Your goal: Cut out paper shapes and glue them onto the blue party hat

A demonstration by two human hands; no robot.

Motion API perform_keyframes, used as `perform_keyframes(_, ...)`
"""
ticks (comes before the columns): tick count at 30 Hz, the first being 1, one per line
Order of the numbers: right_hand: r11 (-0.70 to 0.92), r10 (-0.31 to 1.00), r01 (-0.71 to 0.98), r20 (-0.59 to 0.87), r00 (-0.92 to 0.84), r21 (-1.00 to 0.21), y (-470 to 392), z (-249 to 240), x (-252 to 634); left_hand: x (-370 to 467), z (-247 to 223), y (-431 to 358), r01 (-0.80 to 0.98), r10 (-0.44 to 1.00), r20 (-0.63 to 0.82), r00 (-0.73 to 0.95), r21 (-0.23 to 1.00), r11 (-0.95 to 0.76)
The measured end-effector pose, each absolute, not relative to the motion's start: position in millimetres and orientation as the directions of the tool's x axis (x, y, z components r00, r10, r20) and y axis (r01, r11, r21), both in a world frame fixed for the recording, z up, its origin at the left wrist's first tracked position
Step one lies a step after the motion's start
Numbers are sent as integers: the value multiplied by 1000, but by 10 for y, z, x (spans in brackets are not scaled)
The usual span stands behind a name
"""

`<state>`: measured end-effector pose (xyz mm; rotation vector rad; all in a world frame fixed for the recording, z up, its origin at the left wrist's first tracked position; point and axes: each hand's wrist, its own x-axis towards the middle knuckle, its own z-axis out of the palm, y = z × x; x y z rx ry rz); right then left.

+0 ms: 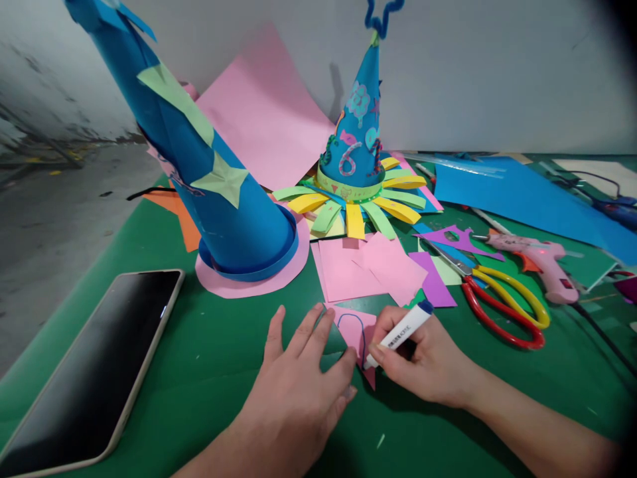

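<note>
My right hand point(423, 358) is closed around a white marker point(404, 329) with a dark blue end. The marker's tip rests on a small pink paper piece point(352, 326), where a curved blue line is drawn. Fingers spread, my left hand point(303, 378) lies beside the paper, its fingertips touching the left edge. Just beyond both hands are several pink paper sheets point(353, 271) in an overlapping pile. A purple paper piece point(434, 279) lies to their right.
A tall blue cone hat point(233, 206) stands tilted at left, near a phone point(99, 365). Behind is a decorated blue cone hat point(361, 133) with looped strips. Red-and-yellow scissors point(502, 305) and a pink glue gun point(540, 255) lie at right. A large blue sheet point(522, 199) lies behind them.
</note>
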<state>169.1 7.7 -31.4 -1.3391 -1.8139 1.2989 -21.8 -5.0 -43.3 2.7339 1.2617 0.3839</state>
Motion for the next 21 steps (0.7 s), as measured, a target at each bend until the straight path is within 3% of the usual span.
perform_keyframes(21, 33, 920, 371, -117, -375, -928, 52, -314, 1686, -223, -423, -49, 727, 753, 160, 638, 197, -658)
